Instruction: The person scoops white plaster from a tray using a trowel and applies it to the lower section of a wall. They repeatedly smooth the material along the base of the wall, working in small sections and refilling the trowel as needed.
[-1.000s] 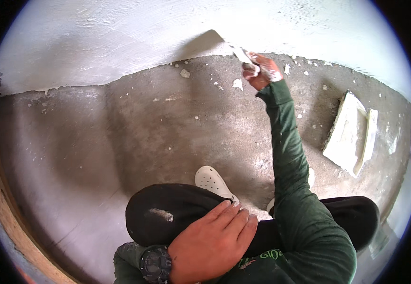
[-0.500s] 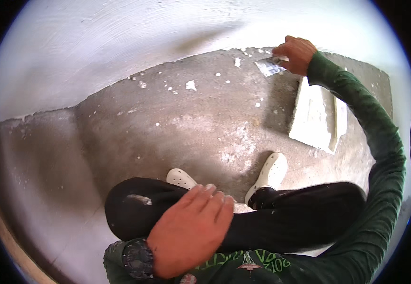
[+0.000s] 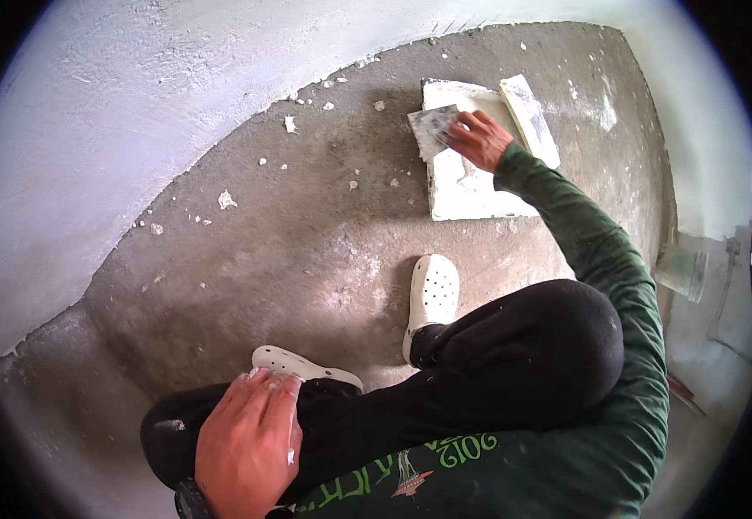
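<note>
My right hand (image 3: 477,141) is closed around a putty knife, its handle hidden in the fingers. The knife's flat grey blade (image 3: 432,130), smeared with white, hangs over the left part of a white tray (image 3: 484,208) lying on the floor. White putty (image 3: 471,177) is spread in the tray. A pale, thick strip (image 3: 529,121) runs along the tray's right side. My left hand (image 3: 248,437) rests over my left leg with fingers extended and nothing in it. White paste coats its fingertips.
A white plastered wall (image 3: 160,95) meets the rough concrete floor (image 3: 307,225) at the far left. Several white putty bits, such as a blob (image 3: 226,200), dot the floor. A translucent bucket (image 3: 682,272) stands at the right. My white clogs (image 3: 437,290) are on the floor before me.
The view has swung right. My right hand has carried the putty knife from the foot of the wall to above the tray. My left hand stays on my leg.
</note>
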Available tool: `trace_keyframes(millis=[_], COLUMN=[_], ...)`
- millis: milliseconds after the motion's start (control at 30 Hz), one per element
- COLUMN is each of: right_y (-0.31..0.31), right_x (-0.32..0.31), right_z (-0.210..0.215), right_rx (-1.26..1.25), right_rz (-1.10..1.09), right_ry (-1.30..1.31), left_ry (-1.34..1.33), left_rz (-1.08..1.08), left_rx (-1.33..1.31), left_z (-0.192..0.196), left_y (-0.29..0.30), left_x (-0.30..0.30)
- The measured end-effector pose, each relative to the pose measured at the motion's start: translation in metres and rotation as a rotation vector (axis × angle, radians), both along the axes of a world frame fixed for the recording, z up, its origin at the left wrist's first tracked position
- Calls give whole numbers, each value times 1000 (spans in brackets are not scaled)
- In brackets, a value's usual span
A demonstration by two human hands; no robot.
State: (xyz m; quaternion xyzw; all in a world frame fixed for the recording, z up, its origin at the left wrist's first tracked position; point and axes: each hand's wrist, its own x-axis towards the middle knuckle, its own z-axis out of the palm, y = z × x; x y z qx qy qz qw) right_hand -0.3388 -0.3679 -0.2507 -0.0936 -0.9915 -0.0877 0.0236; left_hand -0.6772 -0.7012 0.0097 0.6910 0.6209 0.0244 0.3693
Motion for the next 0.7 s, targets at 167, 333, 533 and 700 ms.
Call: trace_keyframes(millis=[167, 333, 533, 700], right_y=[0, 3, 29, 41], right_x=[41, 4, -12, 71], right_z=[38, 68, 47, 11], right_rx=[184, -170, -432, -623], right_rz=[9, -386, -931, -1005], right_ry=[-76, 181, 263, 360], left_ry=[-9, 59, 12, 80], left_rz=[42, 14, 27, 5], left_rx=[22, 39, 79, 122], left_z=[-1, 10, -7, -3], left_y=[4, 8, -13, -23], left_x=[2, 7, -7, -8])
